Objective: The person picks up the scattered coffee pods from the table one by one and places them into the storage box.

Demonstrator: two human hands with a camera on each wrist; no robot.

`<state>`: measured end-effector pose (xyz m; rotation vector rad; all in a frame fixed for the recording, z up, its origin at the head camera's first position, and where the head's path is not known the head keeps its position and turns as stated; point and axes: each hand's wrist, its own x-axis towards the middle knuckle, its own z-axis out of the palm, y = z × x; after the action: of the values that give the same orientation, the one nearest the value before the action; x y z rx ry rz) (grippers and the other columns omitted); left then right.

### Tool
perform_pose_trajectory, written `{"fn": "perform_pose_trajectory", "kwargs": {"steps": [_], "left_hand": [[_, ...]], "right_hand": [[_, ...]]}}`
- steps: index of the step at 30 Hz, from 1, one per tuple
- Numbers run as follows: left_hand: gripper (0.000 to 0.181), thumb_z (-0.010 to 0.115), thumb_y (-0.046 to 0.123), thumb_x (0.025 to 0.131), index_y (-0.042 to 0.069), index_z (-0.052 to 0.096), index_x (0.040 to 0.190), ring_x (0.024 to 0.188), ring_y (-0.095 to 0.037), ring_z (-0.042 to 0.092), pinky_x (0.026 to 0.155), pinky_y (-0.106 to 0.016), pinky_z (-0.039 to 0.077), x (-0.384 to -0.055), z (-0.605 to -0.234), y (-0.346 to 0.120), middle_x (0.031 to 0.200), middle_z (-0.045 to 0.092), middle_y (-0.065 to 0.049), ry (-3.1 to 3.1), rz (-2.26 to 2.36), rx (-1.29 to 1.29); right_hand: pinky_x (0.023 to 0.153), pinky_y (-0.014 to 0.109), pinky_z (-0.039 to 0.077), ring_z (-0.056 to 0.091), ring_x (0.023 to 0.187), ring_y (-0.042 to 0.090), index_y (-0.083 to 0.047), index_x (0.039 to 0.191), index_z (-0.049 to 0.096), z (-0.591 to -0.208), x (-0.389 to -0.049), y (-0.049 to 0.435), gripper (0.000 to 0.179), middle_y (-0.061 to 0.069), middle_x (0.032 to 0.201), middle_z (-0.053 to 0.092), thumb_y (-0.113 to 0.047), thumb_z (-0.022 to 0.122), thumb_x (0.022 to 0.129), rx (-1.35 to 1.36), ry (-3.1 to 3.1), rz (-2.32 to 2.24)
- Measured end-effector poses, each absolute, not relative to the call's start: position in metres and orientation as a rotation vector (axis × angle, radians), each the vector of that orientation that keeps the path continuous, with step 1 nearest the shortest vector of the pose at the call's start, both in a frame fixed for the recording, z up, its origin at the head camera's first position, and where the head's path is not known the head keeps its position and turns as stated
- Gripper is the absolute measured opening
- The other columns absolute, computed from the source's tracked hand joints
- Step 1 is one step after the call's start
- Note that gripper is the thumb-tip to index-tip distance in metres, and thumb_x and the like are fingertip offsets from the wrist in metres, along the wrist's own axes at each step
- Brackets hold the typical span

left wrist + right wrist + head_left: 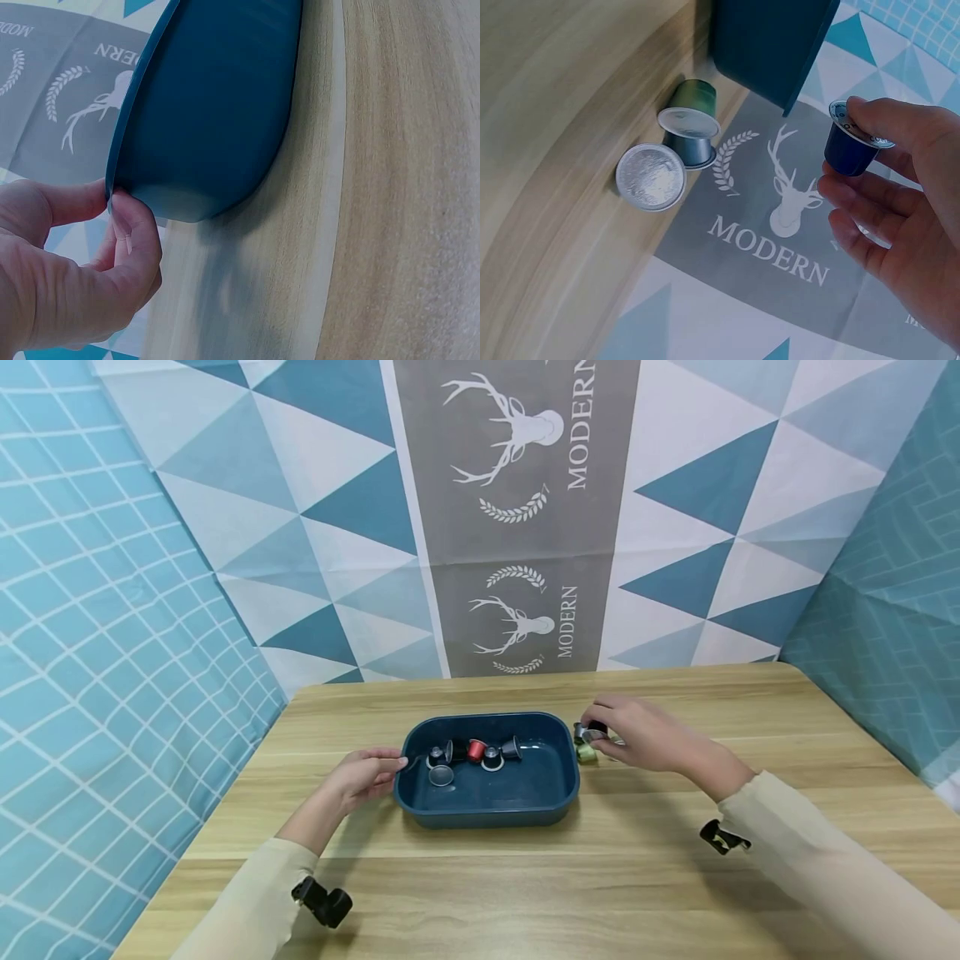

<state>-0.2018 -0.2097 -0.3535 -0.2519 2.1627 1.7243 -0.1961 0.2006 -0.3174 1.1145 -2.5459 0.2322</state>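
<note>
left hand: rim of blue bin pinched at its left end, thumb and fingers clamped on it
right hand: dark blue capsule clamped between thumb and fingers, held off the table, near the bin's right end
beside bin, right: green capsule, grey-blue capsule and silver-lidded capsule grouped close together on wood
inside bin: red capsule seen among dark capsules, mostly toward back left
</note>
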Motion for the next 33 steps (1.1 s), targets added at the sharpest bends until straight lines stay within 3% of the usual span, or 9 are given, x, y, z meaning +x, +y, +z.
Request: {"fn": "perform_pose_trajectory", "kwargs": {"steps": [14, 33], "left_hand": [[0.049, 0.061, 0.017, 0.097, -0.005, 0.045, 0.137, 0.073, -0.003, 0.058, 0.066, -0.015, 0.052, -0.201, -0.356, -0.209, 0.083, 0.06, 0.007, 2.139, 1.743, -0.267], [0.05, 0.062, 0.016, 0.097, -0.005, 0.044, 0.138, 0.073, -0.003, 0.059, 0.066, -0.016, 0.052, -0.201, -0.354, -0.21, 0.084, 0.062, 0.007, 2.139, 1.749, -0.258]], "right_hand": [[0.066, 0.023, 0.051, 0.056, 0.074, 0.008, -0.008, 0.097, 0.068, -0.311, -0.203, 0.183, 0.017, 0.0, 0.087, 0.063, -0.012, 0.077, 0.084, 1.209, -2.462, 0.209], [0.076, 0.029, 0.055, 0.061, 0.085, 0.012, -0.008, 0.105, 0.068, -0.295, -0.201, 0.156, 0.021, 0.003, 0.099, 0.067, -0.019, 0.074, 0.088, 1.229, -2.526, 0.177]]}}
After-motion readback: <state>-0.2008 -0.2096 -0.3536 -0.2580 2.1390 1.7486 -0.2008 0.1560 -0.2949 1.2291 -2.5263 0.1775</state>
